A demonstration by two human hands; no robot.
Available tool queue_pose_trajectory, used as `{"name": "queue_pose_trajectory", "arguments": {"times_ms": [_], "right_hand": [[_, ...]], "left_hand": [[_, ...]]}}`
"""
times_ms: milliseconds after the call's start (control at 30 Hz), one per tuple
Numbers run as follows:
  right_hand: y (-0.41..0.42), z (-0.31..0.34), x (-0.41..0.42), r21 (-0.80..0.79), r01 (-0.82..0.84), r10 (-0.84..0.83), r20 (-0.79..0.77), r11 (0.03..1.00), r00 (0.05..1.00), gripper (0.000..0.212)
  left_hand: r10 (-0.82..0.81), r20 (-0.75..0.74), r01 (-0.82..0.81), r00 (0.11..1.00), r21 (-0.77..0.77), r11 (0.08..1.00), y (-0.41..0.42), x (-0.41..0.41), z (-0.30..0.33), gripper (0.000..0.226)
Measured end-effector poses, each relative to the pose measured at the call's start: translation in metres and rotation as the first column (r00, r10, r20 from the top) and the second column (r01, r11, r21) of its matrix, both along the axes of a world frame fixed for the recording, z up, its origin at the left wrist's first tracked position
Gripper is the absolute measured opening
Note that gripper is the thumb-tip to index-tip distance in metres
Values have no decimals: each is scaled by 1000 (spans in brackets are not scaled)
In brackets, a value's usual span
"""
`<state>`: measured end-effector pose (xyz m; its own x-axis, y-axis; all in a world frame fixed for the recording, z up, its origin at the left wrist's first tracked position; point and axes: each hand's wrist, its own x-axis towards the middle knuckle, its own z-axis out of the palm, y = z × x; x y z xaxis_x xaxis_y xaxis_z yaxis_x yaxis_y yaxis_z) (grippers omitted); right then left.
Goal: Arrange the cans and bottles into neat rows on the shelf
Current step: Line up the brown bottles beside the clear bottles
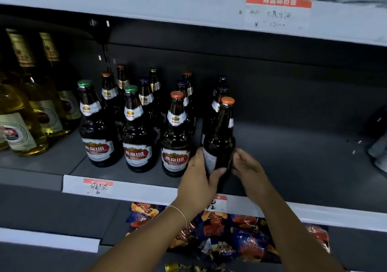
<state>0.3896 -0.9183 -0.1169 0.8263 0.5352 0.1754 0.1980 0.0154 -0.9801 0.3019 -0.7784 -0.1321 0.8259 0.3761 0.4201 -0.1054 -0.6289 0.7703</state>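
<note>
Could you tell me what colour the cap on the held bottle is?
Orange, on the held bottle; head view.

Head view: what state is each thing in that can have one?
Held bottle: upright, capped, label turned away.
Left hand: grips the bottle's base.
Right hand: fingers curled on the bottle's other side.
Front-row bottles: upright, capped, labels forward.
Snack bags: piled loosely below.
</note>
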Motion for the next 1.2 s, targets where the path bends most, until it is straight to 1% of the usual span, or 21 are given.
{"name": "queue_pose_trajectory", "arguments": {"times_ms": [100,200,367,467,533,633,667,733,833,867,900,1033,1100,1200], "right_hand": [[-1,1,-2,-22,-56,56,9,998,998,39],[0,-1,-4,-41,-73,75,44,996,996,39],[-1,2,-5,-70,-46,54,126,996,991,28],[-3,1,-6,-33,-53,56,120,998,991,32],[-3,2,-7,-25,-58,61,136,998,989,32],[-3,2,-8,-3,-46,46,101,999,994,31],[-3,1,-8,7,-39,38,91,999,995,33],[-2,0,-8,18,-3,1,87,1000,996,39],[1,0,-9,29,75,-77,85,997,993,64],[2,0,-9,16,83,-84,95,996,992,71],[2,1,-9,3,74,-74,103,997,992,73],[-2,5,-14,-62,-61,66,78,996,995,59],[-5,5,-13,-118,-110,119,70,987,990,62],[-6,6,-11,-141,-85,95,65,986,993,64]], "left_hand": [[-9,-69,10,998,16,1000,2,0,3,83],[-31,-121,32,992,5,999,1,-3,5,84],[51,-72,-47,996,53,997,-1,-3,1,69],[106,-12,-105,994,94,990,-4,-3,-2,56],[113,43,-115,993,65,991,-5,-4,-2,51],[116,101,-109,988,-66,992,-7,-8,-1,40],[125,110,-118,986,-65,991,-7,-8,-2,35],[128,119,-129,985,-5,992,-7,-9,-3,30],[114,125,-125,986,86,988,-5,-10,-2,36],[118,113,-130,986,100,986,-6,-11,0,39],[122,97,-132,988,100,986,-6,-12,2,41],[126,53,-128,991,47,991,-7,-17,6,45],[131,41,-134,991,70,989,-6,-20,4,41],[94,2,-94,996,136,986,-2,-25,-5,44]]}}
